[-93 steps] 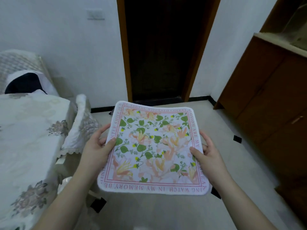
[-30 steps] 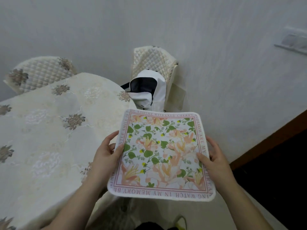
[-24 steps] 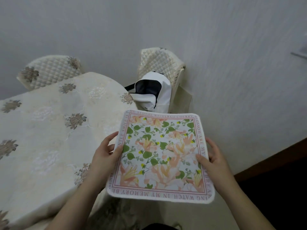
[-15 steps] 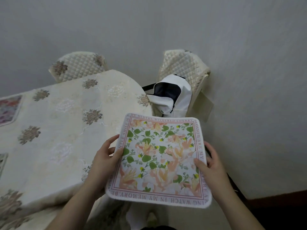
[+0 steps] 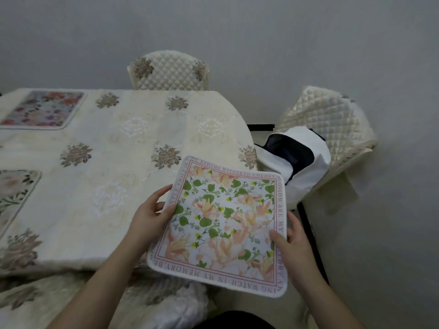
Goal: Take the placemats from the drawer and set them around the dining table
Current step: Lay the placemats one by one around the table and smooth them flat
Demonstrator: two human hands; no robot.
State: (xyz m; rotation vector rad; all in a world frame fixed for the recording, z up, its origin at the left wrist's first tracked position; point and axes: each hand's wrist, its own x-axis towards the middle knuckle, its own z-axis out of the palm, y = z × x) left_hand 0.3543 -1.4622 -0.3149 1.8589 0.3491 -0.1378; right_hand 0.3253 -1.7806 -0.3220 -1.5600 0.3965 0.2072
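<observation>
While the floral placemat is held flat just off the near right corner of the tabletop, it's gripped at both side edges: left hand with thumb on top, right hand the same. Two other placemats, the far-left placemat and the left-edge placemat, are already laid down well away from that corner. Best results would probably be had if the mat is lowered level onto the bare cloth by the corner, squared to the edge in front of the quilted chair, then smoothed before being let go.
</observation>
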